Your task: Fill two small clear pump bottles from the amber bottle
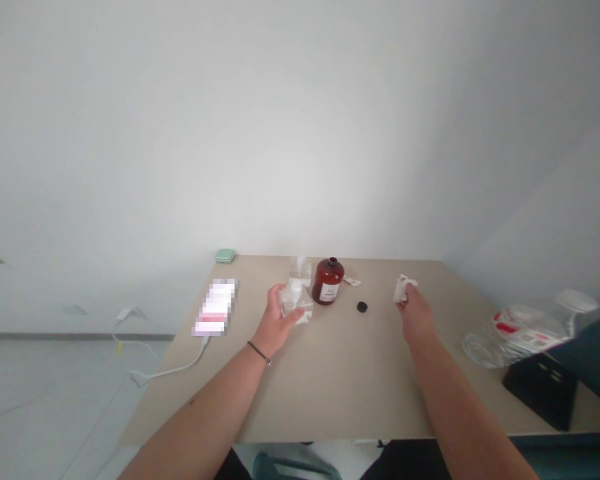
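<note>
Amber bottle [327,283], uncapped, is stood on a pale table [340,380], with its black cap [362,307] lying off just to the right; left of the bottle, a clear packet [297,305] is clamped by the curled fingers of the left hand [276,321], and right of it, a crumpled white tissue [404,289] is pinched by the closed fingers of the right hand [416,315].

Bright, flat light, a washed-out wall [300,133], soft shadow under the right hand [416,313], bowed edges

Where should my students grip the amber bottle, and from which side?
Grip the amber bottle around its wide upright body, not its short neck, coming from the right, because the left hand and its tissue packet crowd its left side.
</note>
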Tool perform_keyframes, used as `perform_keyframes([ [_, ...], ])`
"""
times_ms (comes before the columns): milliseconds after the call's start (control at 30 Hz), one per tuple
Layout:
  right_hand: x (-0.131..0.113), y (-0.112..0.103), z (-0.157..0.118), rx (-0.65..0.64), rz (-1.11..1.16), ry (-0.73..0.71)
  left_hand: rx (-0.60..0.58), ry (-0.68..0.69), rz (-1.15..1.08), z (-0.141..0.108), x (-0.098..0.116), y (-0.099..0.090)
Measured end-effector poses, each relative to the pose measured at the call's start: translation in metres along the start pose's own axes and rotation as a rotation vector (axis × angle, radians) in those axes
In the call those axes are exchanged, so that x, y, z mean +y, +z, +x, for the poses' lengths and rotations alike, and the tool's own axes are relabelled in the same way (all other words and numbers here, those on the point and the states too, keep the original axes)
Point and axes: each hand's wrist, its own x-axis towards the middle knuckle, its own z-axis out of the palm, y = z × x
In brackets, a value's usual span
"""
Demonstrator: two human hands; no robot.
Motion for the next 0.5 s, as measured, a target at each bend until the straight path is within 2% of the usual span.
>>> perform_keyframes([
  [133,0.014,-0.009,0.003,-0.009,-0.209,0.058,0.103,-0.034,0.009,0.006,-0.01,-0.005],
  [300,0.026,-0.007,-0.004,-0.089,-0.564,-0.086,0.187,-0.041,0.101,0.013,-0.012,-0.011],
  [500,0.035,-0.008,0.001,-0.095,-0.599,-0.21,0.242,-0.023,0.191,0.017,-0.01,-0.017],
])
